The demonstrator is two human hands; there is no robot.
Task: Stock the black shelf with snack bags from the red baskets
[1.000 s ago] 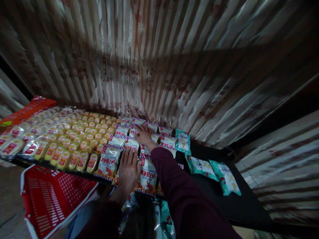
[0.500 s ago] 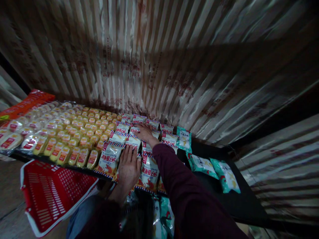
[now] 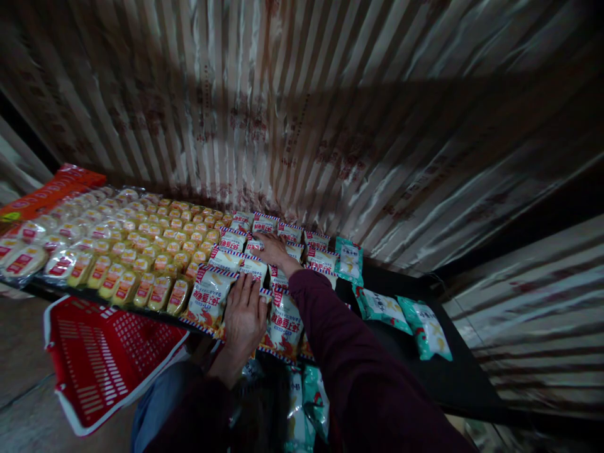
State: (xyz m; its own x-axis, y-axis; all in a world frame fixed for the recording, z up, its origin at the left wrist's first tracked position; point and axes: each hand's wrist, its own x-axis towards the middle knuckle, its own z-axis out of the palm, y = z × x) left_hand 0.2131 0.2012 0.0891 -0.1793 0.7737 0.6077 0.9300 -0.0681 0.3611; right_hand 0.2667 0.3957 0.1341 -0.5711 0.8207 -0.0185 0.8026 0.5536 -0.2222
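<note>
Under the shelf: teal-and-white glossy plastic bags (image 3: 317, 399) are sitting in shadow.
Basket: a red perforated plastic basket (image 3: 106, 358) with a white rim is resting low, near a blue-trousered knee (image 3: 165, 393).
Left hand: the left hand (image 3: 245, 311) is lying flat, fingers extended, on the front bags, gripping nothing.
Striped-edge bags: white-and-orange pillow-shaped plastic bags (image 3: 210, 299) are lying in rows mid-way along a black flat shelf (image 3: 467, 377).
Right hand: the right hand (image 3: 271, 250), maroon-sleeved, is spreading its fingers over bags farther back, holding none.
Either side: teal-and-white pillow-shaped pouches (image 3: 427, 327) are lying rightward; yellow wrapped oblong cakes (image 3: 179, 296) are filling rows leftward.
Backdrop: a striped, crinkled sheet (image 3: 283, 75) is hanging behind.
</note>
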